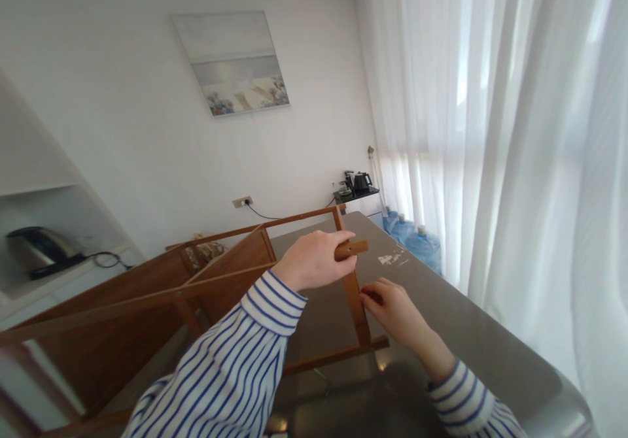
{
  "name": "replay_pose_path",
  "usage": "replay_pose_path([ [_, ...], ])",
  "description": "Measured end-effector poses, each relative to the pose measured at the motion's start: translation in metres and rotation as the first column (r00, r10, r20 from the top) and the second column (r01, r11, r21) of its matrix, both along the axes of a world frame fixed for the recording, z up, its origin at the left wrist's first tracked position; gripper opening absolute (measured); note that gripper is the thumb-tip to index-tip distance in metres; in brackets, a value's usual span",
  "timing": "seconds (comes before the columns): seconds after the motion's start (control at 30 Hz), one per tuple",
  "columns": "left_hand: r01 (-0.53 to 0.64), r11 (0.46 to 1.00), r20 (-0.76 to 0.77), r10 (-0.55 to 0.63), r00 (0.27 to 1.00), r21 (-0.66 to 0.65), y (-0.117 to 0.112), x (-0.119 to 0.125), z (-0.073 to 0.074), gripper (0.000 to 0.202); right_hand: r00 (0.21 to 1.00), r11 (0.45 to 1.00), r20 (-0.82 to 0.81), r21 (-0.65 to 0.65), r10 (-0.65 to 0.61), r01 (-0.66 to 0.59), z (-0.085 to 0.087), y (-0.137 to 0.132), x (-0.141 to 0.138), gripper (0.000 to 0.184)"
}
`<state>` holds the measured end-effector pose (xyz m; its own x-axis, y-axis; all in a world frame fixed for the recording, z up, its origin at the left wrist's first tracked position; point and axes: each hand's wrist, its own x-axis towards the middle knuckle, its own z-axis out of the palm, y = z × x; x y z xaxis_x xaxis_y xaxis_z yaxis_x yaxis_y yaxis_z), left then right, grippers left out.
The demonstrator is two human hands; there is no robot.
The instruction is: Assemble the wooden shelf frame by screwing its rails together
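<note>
My left grip (316, 259) grasps the rail end (360, 247), likely to steady the frame (245, 255), which lies beneath and leftward of it on the bench (451, 333). My right grip (396, 310) is curled just beside the crossbar (356, 304), probably working there; I cannot tell whether it pinches anything.

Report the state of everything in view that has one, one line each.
Left hand: closed around a wooden rail end.
Right hand: fingers curled beside the crossbar; contact unclear.
Wooden frame: lying over the table.
Curtains: drawn across the window, light passing through.
Kettle on the left: upright.
Wall outlet: plugged into.
Painting: hung.
Water bottles: standing.
</note>
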<state>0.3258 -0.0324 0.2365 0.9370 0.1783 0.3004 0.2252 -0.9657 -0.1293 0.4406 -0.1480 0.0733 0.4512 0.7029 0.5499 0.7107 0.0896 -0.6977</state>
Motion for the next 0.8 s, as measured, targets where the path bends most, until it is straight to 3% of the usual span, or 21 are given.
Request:
replay_pose_path([
  [0.33,-0.011,1.000,-0.039,0.012,0.999,0.025,-0.004,0.002,0.001,0.039,0.986,0.992,0.110,-0.004,-0.128,0.129,0.019,0.007,-0.007,0.024],
  [0.6,-0.056,0.996,-0.016,0.057,0.998,0.072,-0.009,-0.001,0.002,0.039,0.972,0.990,0.215,-0.084,-0.095,0.115,0.001,0.003,-0.011,0.016],
  [0.8,-0.091,0.987,0.007,0.091,0.996,0.134,-0.015,0.000,0.000,0.038,0.959,0.986,0.268,-0.109,-0.094,0.127,0.004,0.000,-0.019,0.026],
])
